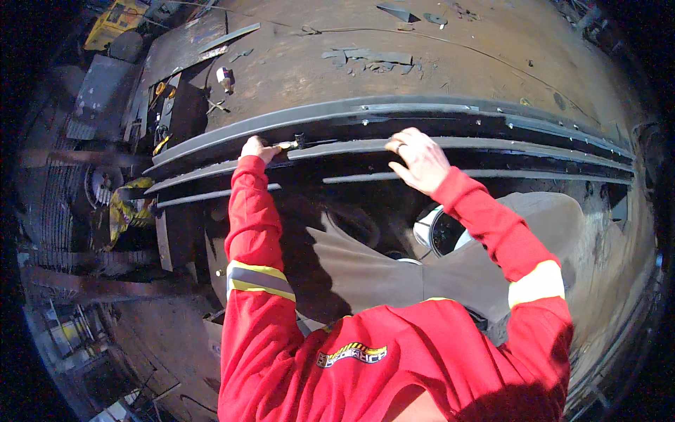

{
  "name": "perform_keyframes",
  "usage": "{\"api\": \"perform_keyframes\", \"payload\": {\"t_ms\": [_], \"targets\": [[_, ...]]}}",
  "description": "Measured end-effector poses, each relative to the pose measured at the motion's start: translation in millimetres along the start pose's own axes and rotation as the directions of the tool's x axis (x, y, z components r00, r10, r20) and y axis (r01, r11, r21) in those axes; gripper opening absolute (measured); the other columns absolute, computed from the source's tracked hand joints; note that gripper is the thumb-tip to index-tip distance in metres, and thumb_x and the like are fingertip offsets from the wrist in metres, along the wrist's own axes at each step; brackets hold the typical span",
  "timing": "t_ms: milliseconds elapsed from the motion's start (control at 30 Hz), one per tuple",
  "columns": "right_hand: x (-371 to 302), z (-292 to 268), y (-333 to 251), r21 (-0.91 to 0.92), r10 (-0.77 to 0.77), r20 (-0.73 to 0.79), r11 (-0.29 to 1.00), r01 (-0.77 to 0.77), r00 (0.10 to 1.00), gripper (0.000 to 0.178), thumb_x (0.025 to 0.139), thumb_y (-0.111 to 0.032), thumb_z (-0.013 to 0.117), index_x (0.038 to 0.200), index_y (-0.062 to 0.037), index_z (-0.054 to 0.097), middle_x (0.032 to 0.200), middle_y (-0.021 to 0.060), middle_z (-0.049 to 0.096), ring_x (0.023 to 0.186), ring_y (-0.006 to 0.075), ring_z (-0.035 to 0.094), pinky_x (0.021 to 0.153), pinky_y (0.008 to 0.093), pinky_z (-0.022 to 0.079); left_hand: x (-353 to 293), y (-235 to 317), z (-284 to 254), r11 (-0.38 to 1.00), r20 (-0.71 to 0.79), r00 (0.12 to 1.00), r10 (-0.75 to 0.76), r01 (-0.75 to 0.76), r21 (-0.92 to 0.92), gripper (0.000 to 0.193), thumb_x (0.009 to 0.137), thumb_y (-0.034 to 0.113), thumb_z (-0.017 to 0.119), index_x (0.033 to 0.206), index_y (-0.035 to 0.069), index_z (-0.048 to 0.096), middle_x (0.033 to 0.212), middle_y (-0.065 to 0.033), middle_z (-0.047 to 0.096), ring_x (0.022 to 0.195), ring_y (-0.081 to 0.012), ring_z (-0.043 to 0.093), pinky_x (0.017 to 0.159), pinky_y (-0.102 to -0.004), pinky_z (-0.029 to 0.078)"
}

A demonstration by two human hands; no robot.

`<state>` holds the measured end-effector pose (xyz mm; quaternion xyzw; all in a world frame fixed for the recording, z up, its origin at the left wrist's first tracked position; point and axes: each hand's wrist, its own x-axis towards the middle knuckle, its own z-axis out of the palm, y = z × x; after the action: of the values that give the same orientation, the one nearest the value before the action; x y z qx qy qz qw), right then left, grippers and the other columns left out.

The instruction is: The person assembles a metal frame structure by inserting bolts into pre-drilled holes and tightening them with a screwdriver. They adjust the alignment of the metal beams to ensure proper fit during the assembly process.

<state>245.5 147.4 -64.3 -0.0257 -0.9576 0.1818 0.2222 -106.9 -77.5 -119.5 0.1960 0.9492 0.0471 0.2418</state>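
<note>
Long dark steel beams lie across in front of me: a back beam (281,121), a middle beam (344,148) and a thinner front bar (380,178). My left hand (257,149) is closed at the left part of the middle beam. From its fingers sticks out a small tool (290,145) with a pale handle and a dark crosswise head; its exact kind is too small to tell. Farther right, my right hand (423,160) lies over the middle beam, fingers apart, with a dark ring on one finger. Nothing shows in its grasp.
Flat metal scraps (373,56) and a round disc (434,19) lie on the brown ground beyond the beams. A cable (422,32) runs across there. At left are a yellow machine (116,24) and a yellow cloth-like item (129,211). A white round container (427,228) stands below the beams.
</note>
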Motion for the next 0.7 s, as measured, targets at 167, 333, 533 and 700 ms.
{"api": "perform_keyframes", "payload": {"t_ms": [167, 333, 533, 700], "targets": [[7, 64, 31, 0.028, -0.124, 0.03, 0.992, 0.123, 0.992, 0.03, 0.072, -0.021, 0.07, 0.097, -0.0057, 0.063, 0.098, 0.0081, 0.059, 0.095, 0.026, 0.055, 0.081, 0.0389, 0.046, 3, -11, 13, 0.986, -0.107, 0.981, 0.164, -0.161, 0.04, 0.049, 0.066, 0.04, 0.08, 0.101, 0.007, 0.071, 0.1, -0.0155, 0.069, 0.095, -0.0283, 0.066, 0.085, -0.0356, 0.05], [17, 74, 39, 0.054, -0.069, 0.036, 0.996, 0.067, 0.997, 0.023, 0.073, -0.026, 0.067, 0.086, -0.0072, 0.063, 0.087, 0.0063, 0.059, 0.086, 0.0252, 0.057, 0.074, 0.0387, 0.048, -8, -15, -12, 0.945, -0.11, 0.971, 0.212, -0.232, -0.232, 0.047, 0.062, 0.031, 0.086, 0.098, 0.004, 0.071, 0.092, -0.0102, 0.07, 0.084, -0.0193, 0.065, 0.079, -0.031, 0.049], [24, 74, 33, 0.068, -0.035, 0.08, 0.997, 0.029, 0.996, 0.023, 0.071, -0.028, 0.068, 0.084, -0.0095, 0.061, 0.086, 0.0066, 0.058, 0.084, 0.0254, 0.058, 0.073, 0.0389, 0.048, -17, -53, -34, 0.321, -0.215, 0.977, 0.008, -0.206, -0.924, 0.03, 0.076, 0.009, 0.078, 0.102, 0.002, 0.064, 0.088, -0.0052, 0.066, 0.073, -0.0123, 0.063, 0.068, -0.0238, 0.053], [29, 74, 31, 0.072, -0.022, 0.108, 0.997, 0.015, 0.994, 0.026, 0.069, -0.025, 0.07, 0.084, -0.0053, 0.062, 0.086, 0.0076, 0.059, 0.083, 0.0278, 0.058, 0.075, 0.0395, 0.048, -29, -19, -48, 0.2, -0.389, 0.921, -0.015, -0.379, -0.904, 0.032, 0.076, 0.003, 0.076, 0.104, 0.0, 0.063, 0.091, -0.006, 0.065, 0.079, -0.0149, 0.064, 0.068, -0.0265, 0.055]]}}
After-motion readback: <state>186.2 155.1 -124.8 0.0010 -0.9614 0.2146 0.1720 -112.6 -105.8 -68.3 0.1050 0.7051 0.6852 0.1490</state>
